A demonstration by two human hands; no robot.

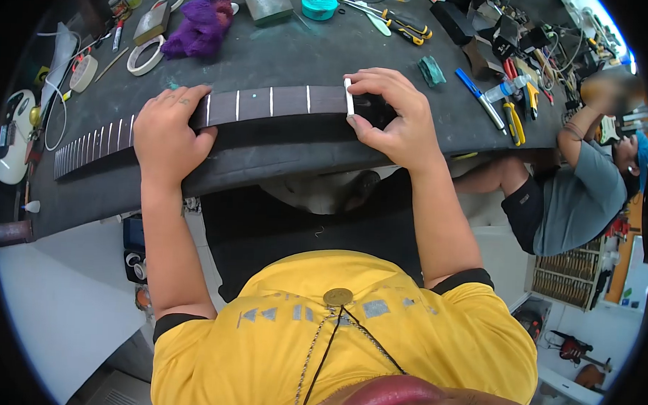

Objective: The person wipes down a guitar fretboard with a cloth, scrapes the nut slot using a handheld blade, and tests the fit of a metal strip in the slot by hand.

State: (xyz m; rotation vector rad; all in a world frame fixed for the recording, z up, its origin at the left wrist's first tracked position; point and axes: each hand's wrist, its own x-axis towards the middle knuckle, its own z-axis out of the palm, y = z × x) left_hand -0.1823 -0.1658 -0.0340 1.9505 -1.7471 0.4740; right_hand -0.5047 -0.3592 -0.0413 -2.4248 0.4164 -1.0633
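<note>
A dark guitar neck (290, 101) with bright metal frets lies along the front part of the black workbench. My left hand (171, 129) is wrapped over the neck toward its middle, its thumb along the near side. At the neck's right end a slim white nut (350, 96) stands across the fingerboard. My right hand (398, 116) pinches this nut between thumb and fingertips, the thumb at its near end. Whether the nut is seated in its slot or only resting there, I cannot tell. The neck's part under my left hand is hidden.
At the back of the workbench (283, 155) lie a purple cloth (199, 25), tape rolls (145, 56), a turquoise tin (319, 7) and screwdrivers (405, 27). To the right are a blue marker (471, 86), yellow-handled pliers (514, 123) and a seated person (581, 190).
</note>
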